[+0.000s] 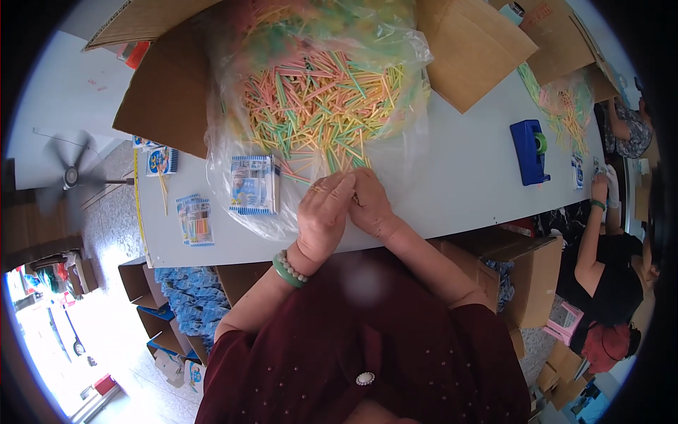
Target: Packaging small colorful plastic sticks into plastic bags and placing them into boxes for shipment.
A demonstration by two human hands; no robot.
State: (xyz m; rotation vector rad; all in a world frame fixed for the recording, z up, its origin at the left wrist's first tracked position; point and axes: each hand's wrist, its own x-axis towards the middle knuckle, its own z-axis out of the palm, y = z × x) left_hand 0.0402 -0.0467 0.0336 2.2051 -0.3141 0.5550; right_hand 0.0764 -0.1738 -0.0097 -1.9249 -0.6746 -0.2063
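My left hand (pixel 325 214) and my right hand (pixel 370 205) meet at the near edge of a big heap of thin pastel sticks (pixel 318 99). Both are closed, fingertips together, around a small bunch of these sticks (pixel 337 164) whose ends poke out beyond the fingers. How the bunch is split between the hands is hidden. The heap, in pink, green and yellow, spills from a clear plastic bag (pixel 402 177) spread on the table. Just left of my hands lies a stack of flat blue-and-white printed packets (pixel 253 185).
More packets (pixel 195 220) lie on the grey table (pixel 466 162) at the left. A blue tape dispenser (pixel 528 152) stands to the right. Cardboard flaps (pixel 166 92) rise around the heap. Below the table, boxes hold blue packets (pixel 191 300). Co-workers sit at the right, one hand (pixel 599 187) at the table edge.
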